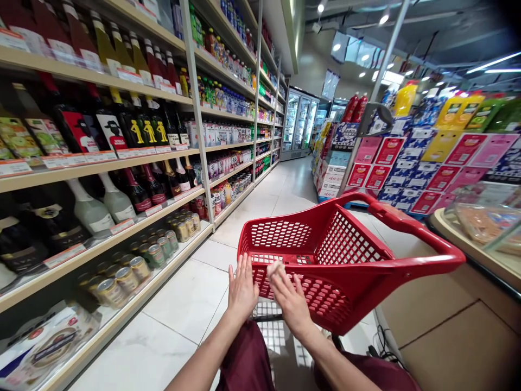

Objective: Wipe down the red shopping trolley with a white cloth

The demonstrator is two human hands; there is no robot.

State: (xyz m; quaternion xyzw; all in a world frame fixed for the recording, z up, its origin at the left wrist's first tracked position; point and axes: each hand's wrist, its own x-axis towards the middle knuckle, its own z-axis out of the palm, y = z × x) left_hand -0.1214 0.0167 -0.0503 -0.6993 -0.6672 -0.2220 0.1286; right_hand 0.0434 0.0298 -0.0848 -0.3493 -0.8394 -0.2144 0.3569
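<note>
A red plastic shopping cart (366, 282) stands sideways in front of me, its basket to the left and its handle to the right. My left hand (243, 290) is at the near left corner of the basket, fingers stretched out and nothing in it. Beside it, my right hand (291, 301) is in front of the perforated side wall. A crumpled pale tissue (275, 269) shows at the fingertips of that hand, apparently held there. Whether either hand touches the cart I cannot tell. The part of the basket floor that shows has nothing on it.
Shelves (163, 152) of bottles and cans run along the left. Stacked drink boxes (391, 168) stand at the right, with a counter (451, 255) nearer me. Cables (382, 345) lie on the floor by it. Glass-door fridges (300, 122) are at the aisle's far end.
</note>
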